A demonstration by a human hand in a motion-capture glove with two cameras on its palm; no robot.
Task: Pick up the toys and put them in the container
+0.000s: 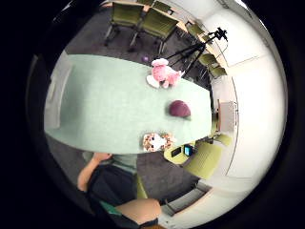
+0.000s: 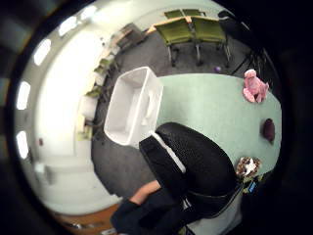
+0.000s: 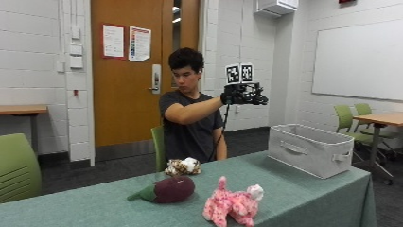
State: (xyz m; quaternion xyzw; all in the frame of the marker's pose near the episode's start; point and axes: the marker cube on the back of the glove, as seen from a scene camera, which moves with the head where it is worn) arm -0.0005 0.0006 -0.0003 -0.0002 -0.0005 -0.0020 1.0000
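Observation:
Three toys lie on the green-clothed table (image 3: 94, 208): a pink plush animal (image 3: 233, 205) near the front edge, a purple eggplant plush (image 3: 170, 189) beside it, and a brown-and-white spotted plush (image 3: 183, 166) at the far edge in front of the person. The white fabric container (image 3: 308, 149) stands at the table's right end and looks empty in the thumb side palm view (image 2: 132, 105). My gloved right hand (image 3: 234, 97) is raised to head height, well above the table, holding nothing. Both palm views look down on the pink plush (image 1: 163, 74), eggplant (image 1: 179, 109) and spotted plush (image 1: 156, 141).
Green chairs (image 3: 353, 118) and a wooden table stand at the right, and another green chair (image 3: 15, 165) at the left. A camera tripod (image 1: 200, 47) stands beyond the table's end. A small purple ball (image 1: 145, 59) lies on the floor.

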